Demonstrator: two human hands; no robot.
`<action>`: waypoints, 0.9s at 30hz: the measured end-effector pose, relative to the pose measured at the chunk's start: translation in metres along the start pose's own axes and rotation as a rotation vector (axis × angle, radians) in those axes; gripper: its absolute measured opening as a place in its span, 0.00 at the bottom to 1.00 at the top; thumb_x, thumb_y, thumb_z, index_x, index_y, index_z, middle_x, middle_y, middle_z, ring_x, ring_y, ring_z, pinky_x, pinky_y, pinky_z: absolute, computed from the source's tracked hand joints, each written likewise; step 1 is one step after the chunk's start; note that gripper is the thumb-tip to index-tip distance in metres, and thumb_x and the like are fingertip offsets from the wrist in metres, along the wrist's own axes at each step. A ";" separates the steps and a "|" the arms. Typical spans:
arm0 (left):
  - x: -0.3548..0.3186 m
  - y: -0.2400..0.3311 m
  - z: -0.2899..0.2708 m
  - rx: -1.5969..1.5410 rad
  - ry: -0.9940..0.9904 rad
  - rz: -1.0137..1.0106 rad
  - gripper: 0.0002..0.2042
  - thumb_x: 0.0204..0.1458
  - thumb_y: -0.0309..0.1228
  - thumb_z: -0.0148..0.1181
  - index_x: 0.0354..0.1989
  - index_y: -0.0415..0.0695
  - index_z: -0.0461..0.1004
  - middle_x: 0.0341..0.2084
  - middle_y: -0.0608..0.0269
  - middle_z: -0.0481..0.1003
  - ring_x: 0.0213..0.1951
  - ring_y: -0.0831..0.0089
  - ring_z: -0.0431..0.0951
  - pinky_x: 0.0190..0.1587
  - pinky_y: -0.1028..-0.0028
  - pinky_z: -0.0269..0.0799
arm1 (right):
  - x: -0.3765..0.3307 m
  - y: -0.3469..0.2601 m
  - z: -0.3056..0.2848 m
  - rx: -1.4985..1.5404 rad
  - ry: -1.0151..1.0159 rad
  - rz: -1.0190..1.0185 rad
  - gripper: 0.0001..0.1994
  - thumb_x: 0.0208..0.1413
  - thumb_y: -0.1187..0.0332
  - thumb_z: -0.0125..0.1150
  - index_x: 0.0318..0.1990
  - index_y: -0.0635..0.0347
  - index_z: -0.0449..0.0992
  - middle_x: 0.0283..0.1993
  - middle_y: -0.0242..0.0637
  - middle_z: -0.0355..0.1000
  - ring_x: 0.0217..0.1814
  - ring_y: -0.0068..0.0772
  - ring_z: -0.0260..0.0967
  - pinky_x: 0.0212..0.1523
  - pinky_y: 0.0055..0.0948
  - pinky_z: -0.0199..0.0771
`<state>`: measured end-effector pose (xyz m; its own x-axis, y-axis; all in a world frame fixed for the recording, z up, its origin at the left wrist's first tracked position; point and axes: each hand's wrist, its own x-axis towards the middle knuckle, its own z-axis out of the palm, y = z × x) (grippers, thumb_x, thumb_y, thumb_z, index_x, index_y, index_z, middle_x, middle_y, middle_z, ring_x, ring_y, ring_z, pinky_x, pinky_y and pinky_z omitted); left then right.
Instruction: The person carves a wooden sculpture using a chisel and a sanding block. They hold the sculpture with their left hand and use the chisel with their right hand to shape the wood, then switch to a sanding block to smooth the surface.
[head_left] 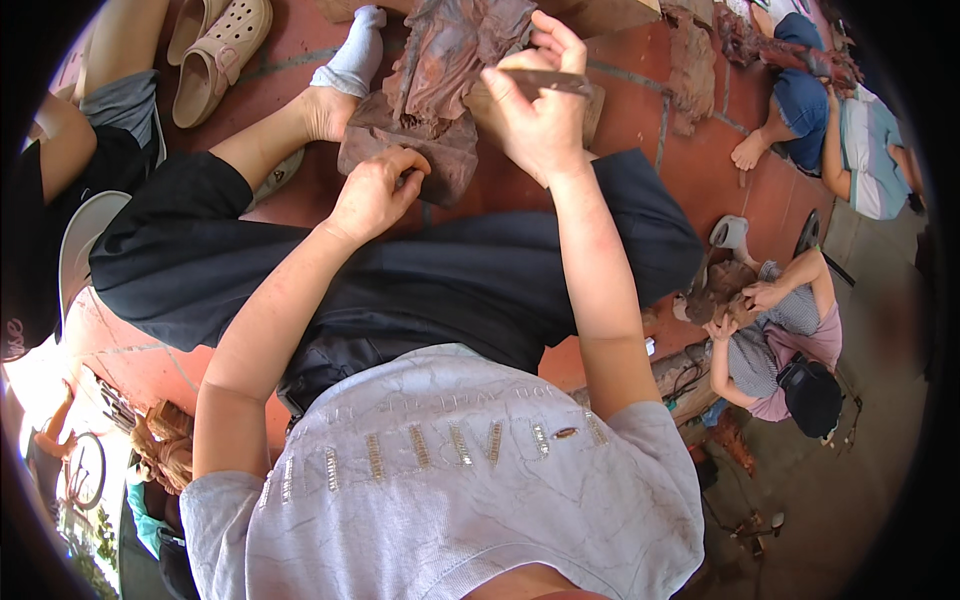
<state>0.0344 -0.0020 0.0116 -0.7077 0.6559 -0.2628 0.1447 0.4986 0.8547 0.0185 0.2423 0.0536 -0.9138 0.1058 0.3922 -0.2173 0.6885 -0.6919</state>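
A dark reddish-brown wood carving (455, 60) with deep folds lies in front of my crossed legs, its flat block-like base (455, 165) toward me. My left hand (380, 190) is closed over the base's near left edge, fingers curled against the wood. To the right of the carving, my right hand (540, 115) pinches a thin, flat brown stick-like tool (545, 80) between thumb and fingers. The tool points left toward the carving's side; whether its tip touches the wood I cannot tell. Part of a lighter wood block (595, 115) shows behind my right hand.
Red floor tiles (630, 95) surround the work. A rough wood piece (690, 70) lies at the right. Beige clogs (225, 60) and a person's leg are at the upper left. Another person handles a carving (722, 290) at the right, and someone sits at the upper right.
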 end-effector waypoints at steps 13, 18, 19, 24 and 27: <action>-0.001 -0.003 0.002 -0.014 0.026 0.023 0.06 0.54 0.26 0.60 0.40 0.42 0.78 0.39 0.50 0.78 0.42 0.49 0.79 0.45 0.60 0.75 | -0.006 -0.012 0.002 -0.004 -0.033 0.021 0.06 0.51 0.67 0.72 0.32 0.57 0.81 0.70 0.54 0.54 0.68 0.53 0.59 0.69 0.47 0.56; 0.001 0.000 0.001 -0.027 0.016 -0.015 0.07 0.55 0.27 0.60 0.41 0.43 0.78 0.39 0.51 0.78 0.42 0.49 0.79 0.45 0.59 0.75 | -0.008 0.018 0.010 0.246 0.006 0.056 0.06 0.51 0.69 0.73 0.35 0.55 0.82 0.71 0.51 0.54 0.70 0.51 0.57 0.69 0.46 0.55; 0.000 -0.001 0.002 -0.027 0.017 -0.021 0.07 0.55 0.27 0.60 0.41 0.43 0.78 0.39 0.51 0.78 0.42 0.49 0.79 0.45 0.59 0.75 | -0.009 0.023 0.004 0.165 -0.037 -0.002 0.06 0.53 0.68 0.72 0.36 0.58 0.82 0.71 0.49 0.55 0.70 0.49 0.57 0.69 0.45 0.55; 0.000 -0.001 0.001 -0.024 0.021 0.009 0.07 0.54 0.27 0.60 0.41 0.43 0.78 0.39 0.51 0.79 0.41 0.50 0.79 0.44 0.59 0.75 | -0.023 0.022 0.011 0.123 -0.067 -0.104 0.08 0.51 0.61 0.76 0.36 0.50 0.86 0.78 0.43 0.45 0.70 0.51 0.58 0.67 0.48 0.63; 0.001 -0.001 0.001 -0.022 0.021 0.020 0.07 0.55 0.27 0.60 0.41 0.43 0.78 0.39 0.51 0.79 0.41 0.50 0.79 0.44 0.59 0.75 | -0.014 0.026 0.006 0.142 -0.046 -0.055 0.07 0.53 0.67 0.72 0.37 0.58 0.83 0.71 0.47 0.55 0.72 0.48 0.56 0.71 0.44 0.54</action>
<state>0.0342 -0.0018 0.0100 -0.7194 0.6531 -0.2363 0.1436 0.4727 0.8694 0.0236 0.2546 0.0267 -0.9132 0.0348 0.4060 -0.3112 0.5837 -0.7500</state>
